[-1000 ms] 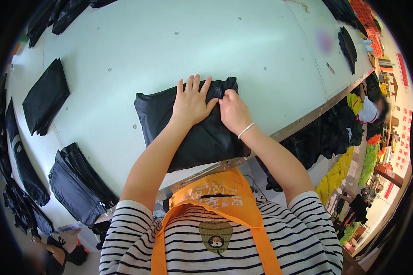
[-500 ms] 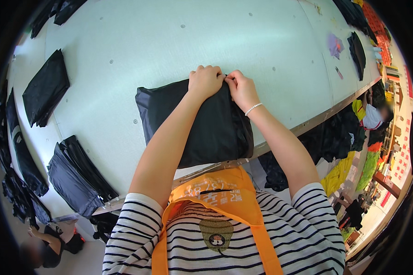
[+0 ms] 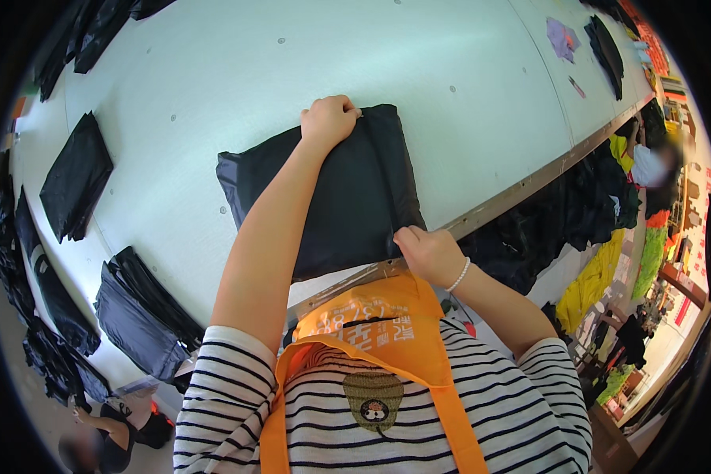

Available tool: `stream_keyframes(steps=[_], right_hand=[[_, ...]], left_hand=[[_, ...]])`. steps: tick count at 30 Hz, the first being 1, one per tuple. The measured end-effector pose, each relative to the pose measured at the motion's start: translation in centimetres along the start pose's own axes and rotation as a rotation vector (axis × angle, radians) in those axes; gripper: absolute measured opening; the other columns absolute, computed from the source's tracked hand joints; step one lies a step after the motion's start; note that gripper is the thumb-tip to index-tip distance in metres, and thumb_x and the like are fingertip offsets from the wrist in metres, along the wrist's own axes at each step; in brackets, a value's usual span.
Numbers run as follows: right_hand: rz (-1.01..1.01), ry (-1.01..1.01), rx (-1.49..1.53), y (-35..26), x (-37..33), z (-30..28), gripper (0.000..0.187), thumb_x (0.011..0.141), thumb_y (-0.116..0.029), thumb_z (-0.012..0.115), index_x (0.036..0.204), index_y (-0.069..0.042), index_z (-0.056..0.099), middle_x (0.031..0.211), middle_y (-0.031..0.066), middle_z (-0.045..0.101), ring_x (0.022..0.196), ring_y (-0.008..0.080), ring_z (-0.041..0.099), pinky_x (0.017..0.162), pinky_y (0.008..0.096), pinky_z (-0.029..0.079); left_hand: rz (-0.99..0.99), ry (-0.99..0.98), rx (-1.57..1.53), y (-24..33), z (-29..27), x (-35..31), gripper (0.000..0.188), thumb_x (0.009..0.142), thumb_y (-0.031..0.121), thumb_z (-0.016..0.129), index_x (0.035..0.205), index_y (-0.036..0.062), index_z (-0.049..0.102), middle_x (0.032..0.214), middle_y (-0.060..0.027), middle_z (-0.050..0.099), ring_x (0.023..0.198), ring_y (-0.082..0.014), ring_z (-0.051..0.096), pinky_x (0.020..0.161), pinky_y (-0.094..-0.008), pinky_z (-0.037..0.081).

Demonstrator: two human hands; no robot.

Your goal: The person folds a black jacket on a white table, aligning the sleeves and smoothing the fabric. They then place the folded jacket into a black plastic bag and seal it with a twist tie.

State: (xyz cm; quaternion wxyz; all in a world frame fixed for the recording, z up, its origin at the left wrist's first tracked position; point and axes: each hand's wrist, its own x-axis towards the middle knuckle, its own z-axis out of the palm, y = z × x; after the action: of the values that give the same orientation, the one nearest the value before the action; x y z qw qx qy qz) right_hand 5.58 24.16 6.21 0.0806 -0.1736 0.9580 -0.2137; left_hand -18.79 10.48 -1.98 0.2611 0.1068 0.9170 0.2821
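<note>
In front of me on the table lies a flat, roughly rectangular black fabric bundle (image 3: 347,197) with a slight sheen. A straight fold or seam runs from its far edge towards me, near its right side. My left hand (image 3: 329,120) rests at the far edge, its fingers curled and pinching the fabric beside that fold. At the near right corner my right hand (image 3: 430,253), with a bead bracelet at the wrist, is closed, thumb and finger pinching the bundle's edge. My left forearm crosses over the bundle and covers part of its left half.
The pale table (image 3: 466,118) ends in a near edge running up to the right. To the left lie a folded black piece (image 3: 77,178) and a black stack (image 3: 146,316). Far right are a purple cloth (image 3: 562,39) and a small cutter-like tool (image 3: 577,87). Other people sit beyond both sides.
My right hand has moved from the far edge beside my left hand down to the near right corner. My left hand has shifted slightly left and up. The bundle's right side now lies flatter.
</note>
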Motion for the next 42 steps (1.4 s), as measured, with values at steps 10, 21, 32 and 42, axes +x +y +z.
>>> stream_keyframes(steps=[10,21,32,42], right_hand=[[0.002,0.218,0.069,-0.4,-4.9,5.6,0.013,0.08,-0.014,0.062,0.08,-0.008,0.051,0.064,0.0038,0.053,0.057,0.0219,0.06,0.047,0.0335,0.047],[0.919,0.25,1.767,3.8,-3.0,-3.5,0.058,0.099,-0.049,0.036,0.127,-0.001,0.052,0.118,0.0087,0.061,0.108,0.0193,0.057,0.092,0.0343,0.045],[0.532,0.199,0.621,12.1,1.3,5.0,0.066,0.101,-0.047,0.028,0.126,0.011,0.048,0.133,0.0241,0.05,0.128,0.0334,0.044,0.107,0.0364,0.031],[0.137,-0.726,1.165,2.4,1.6,-0.2,0.065,0.093,-0.038,0.055,0.142,-0.001,0.031,0.136,0.01,0.046,0.125,0.0231,0.044,0.107,0.0359,0.032]], left_hand=[[0.065,0.076,-0.018,-0.2,0.6,-0.4,0.029,0.083,0.039,0.062,0.092,0.0133,0.069,0.09,-0.0048,0.069,0.088,-0.0229,0.064,0.079,-0.0353,0.047],[0.927,0.427,-0.059,10.7,-2.6,-29.9,0.018,0.064,0.009,0.071,0.082,0.01,0.07,0.083,-0.0048,0.065,0.076,-0.0207,0.064,0.062,-0.0293,0.049],[-0.274,0.749,-0.21,-3.7,8.8,-28.0,0.082,0.08,0.045,0.069,0.147,0.0201,0.029,0.154,-0.0228,0.013,0.131,-0.0465,0.033,0.101,-0.0488,0.037],[-0.926,1.051,-0.865,-1.0,19.0,-43.3,0.093,0.081,0.06,0.059,0.147,0.0074,0.02,0.123,-0.0245,0.052,0.111,-0.0403,0.054,0.091,-0.0443,0.044]])
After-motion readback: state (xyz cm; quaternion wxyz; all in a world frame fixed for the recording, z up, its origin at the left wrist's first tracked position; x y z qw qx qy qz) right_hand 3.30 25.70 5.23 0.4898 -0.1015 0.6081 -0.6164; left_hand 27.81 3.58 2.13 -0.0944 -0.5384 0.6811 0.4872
